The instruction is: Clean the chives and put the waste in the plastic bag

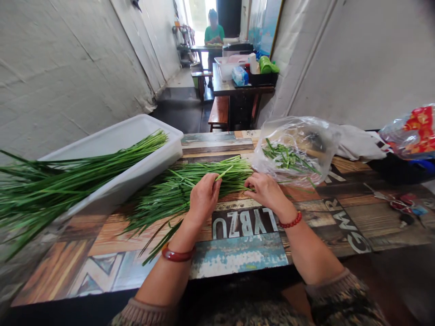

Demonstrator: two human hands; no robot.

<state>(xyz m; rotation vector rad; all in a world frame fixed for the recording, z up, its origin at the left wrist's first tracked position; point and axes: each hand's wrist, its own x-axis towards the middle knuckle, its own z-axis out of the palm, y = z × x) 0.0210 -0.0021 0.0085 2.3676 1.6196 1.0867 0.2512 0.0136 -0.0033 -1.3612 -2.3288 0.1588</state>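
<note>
both hands rest on a pile of chives (176,190) lying on the patterned table (238,258). left hand (204,197) pinches one stalk; right hand (267,190) curls its fingers on the stem ends, beside a plastic bag (295,145). more chives fill the white tub (136,149).

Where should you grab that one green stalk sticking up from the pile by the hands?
Probably pinch the single stalk near its raised tip, coming from above. That end lifts clear of the chive pile between the left hand and right hand, so fingers can close round it alone; lower down it lies buried among the other stalks.
</note>
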